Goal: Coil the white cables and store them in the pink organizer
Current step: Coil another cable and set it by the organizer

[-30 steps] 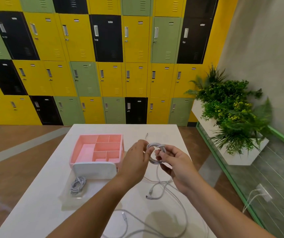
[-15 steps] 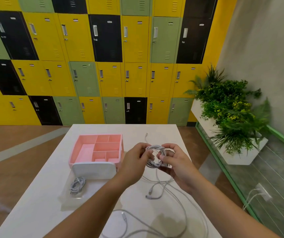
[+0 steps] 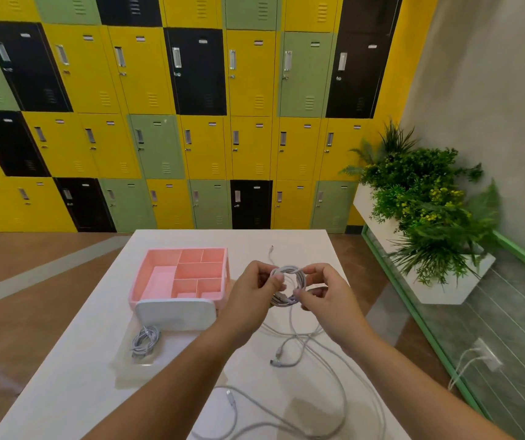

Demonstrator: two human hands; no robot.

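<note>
Pinching a small round coil of white cable [image 3: 289,285], both hands' fingers [image 3: 278,282] hold it above the table [image 3: 96,376].

The lockers [image 3: 191,90] make a patchwork of yellow, sage green and black doors, each with a small silver handle plate. The table [image 3: 64,392] is plain white. The organizer [image 3: 147,274] is pink, with a white front panel [image 3: 175,314]. The coiled cable [image 3: 289,271] is white, as are the loose cables [image 3: 334,360]; the bundled cable [image 3: 145,341] looks greyish white. The floor [image 3: 7,338] is brown wood-tone crossed by a grey stripe [image 3: 48,271]. The plants [image 3: 420,198] are dark green flecked with yellow, their planter [image 3: 445,290] white, the kerb [image 3: 523,257] bright green. The side wall [image 3: 493,90] is mottled grey.
</note>
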